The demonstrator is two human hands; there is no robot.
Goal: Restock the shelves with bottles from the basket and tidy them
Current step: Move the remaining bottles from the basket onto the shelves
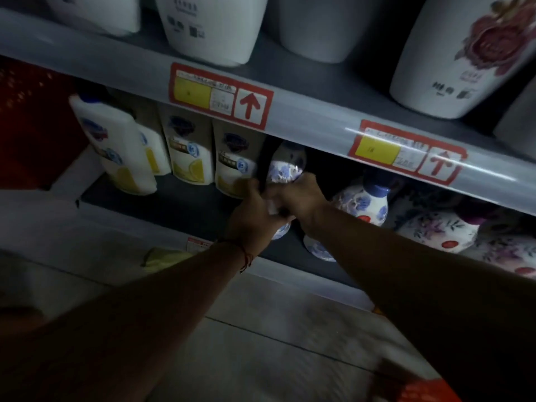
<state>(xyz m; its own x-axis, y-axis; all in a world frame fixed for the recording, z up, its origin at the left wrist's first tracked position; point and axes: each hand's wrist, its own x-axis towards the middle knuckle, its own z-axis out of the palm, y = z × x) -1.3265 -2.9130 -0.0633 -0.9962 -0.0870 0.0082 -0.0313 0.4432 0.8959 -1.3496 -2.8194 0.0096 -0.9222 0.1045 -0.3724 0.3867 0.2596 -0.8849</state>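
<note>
Both my forearms reached toward the lower shelf [174, 204]. Left: lemon bottles [185, 152] stood in a row. Centre: my left hand [255, 219] and right hand [301, 198] gripped a blue-flowered bottle [285, 166], fingers curled round it. Right: another floral bottle [362, 204].

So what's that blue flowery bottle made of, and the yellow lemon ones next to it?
The blue-flowered bottle both hands hold looks like glossy plastic or glazed ceramic: a bright glare spot shows on its smooth white surface, and the dim, blurred picture leaves it open. The lemon-print bottles look like matte white plastic with printed labels, showing no shine.
</note>
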